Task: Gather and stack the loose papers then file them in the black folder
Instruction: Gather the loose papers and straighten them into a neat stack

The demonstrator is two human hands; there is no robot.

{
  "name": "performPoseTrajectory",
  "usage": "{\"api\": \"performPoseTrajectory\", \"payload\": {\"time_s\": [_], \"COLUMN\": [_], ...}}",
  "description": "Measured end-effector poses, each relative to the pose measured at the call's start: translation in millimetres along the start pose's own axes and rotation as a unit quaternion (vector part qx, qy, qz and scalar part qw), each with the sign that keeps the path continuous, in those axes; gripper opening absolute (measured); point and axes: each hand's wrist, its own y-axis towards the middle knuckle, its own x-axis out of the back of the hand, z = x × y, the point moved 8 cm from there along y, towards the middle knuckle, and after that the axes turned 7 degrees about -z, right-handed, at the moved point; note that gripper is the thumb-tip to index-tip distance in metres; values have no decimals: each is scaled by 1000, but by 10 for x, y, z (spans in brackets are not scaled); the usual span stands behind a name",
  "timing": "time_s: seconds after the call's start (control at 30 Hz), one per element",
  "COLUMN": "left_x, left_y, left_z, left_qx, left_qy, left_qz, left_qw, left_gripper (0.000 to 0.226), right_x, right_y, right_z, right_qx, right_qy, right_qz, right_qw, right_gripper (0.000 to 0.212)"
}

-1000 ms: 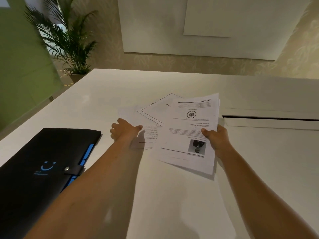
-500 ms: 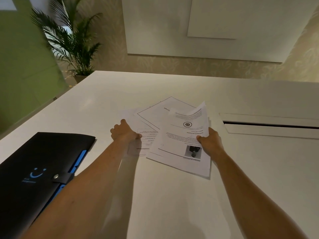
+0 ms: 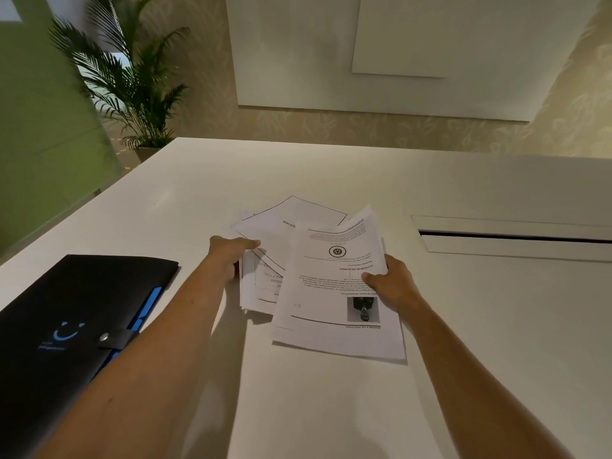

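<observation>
White table (image 3: 331, 409): seen from our head camera, it carries everything we work with, its far half bare
Papers in right hand: our right hand (image 3: 392, 286) pinches the right edge of a printed stack (image 3: 334, 293), thumb on top, fingers hidden beneath; the top sheet shows a round emblem and a small photo, upside down to us, and its far corner curls upward
Papers in left hand: our left hand (image 3: 228, 256) closes on the left edge of a second bundle (image 3: 261, 279), thumb lying across the top; this bundle sits partly under the right-hand stack, its near end raised off the table
Bordered sheet (image 3: 298, 213): lies furthest from us, overlapped by both bundles
Black folder (image 3: 66, 313): flat on the table to our left, well apart from the papers, strap snapped shut, blue tabs showing along its right edge
Table slot (image 3: 513, 236): a dark recess right of the papers
Potted palm (image 3: 129, 84): stands beyond the table's far left corner
</observation>
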Motion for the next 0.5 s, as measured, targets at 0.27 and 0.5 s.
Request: {"api": "performPoseTrajectory", "payload": {"time_s": [0.27, 0.5], "left_x": [-96, -57], "left_y": [-179, -197], "left_z": [83, 130], "left_qx": [-41, -76], "left_qy": [17, 77], "left_qz": [73, 89], "left_qw": [996, 990], "left_gripper": [82, 111], "right_x": [-5, 15], "right_y": [-98, -159], "right_z": [-34, -36], "right_qx": [0, -8], "right_qy": [29, 20], "right_qz": [6, -3], "right_qw": [1000, 1000], "right_gripper": [39, 37]}}
